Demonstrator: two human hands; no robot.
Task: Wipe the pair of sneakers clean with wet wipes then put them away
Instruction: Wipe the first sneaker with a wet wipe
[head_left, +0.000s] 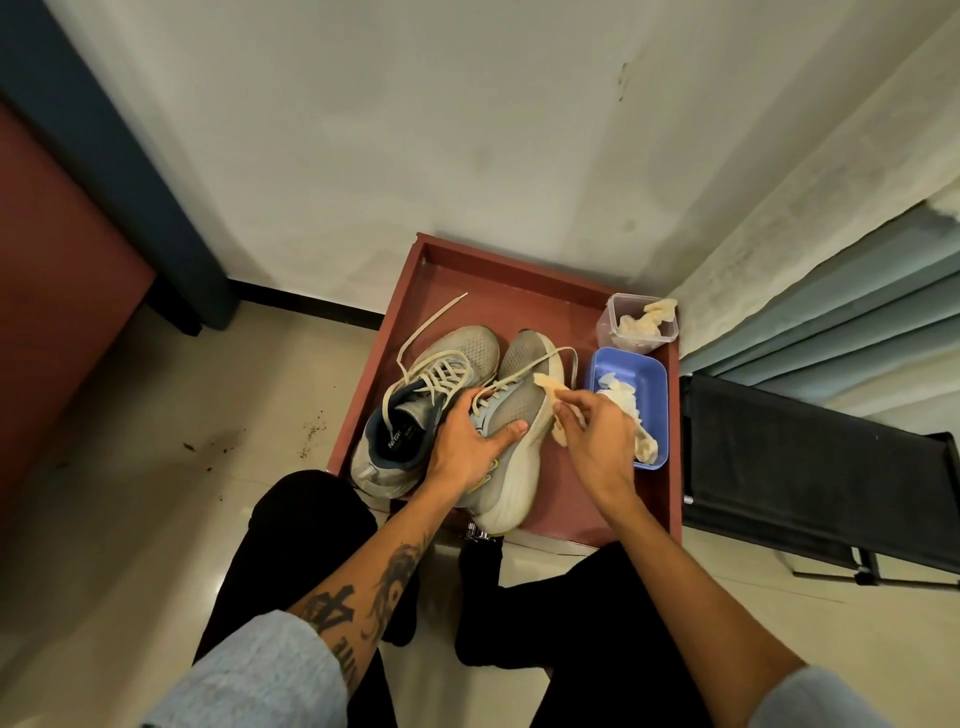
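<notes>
Two grey sneakers with pale laces lie on a reddish-brown tray (447, 270). The left sneaker (447, 358) rests flat, its dark blue collar showing. The right sneaker (519, 405) is tipped onto its side, white sole facing right. My left hand (467, 441) presses down on its upper near the laces and holds it. My right hand (592, 431) pinches a crumpled, yellowed wet wipe (550, 387) against the sole edge of that sneaker.
A blue tub (644, 374) with used wipes sits on the tray's right side, and a clear container (636, 322) of wipes stands behind it. A black folding chair (805, 467) is at right, a curtain behind it, a wooden cabinet (57, 291) at left. Dirt specks dot the floor.
</notes>
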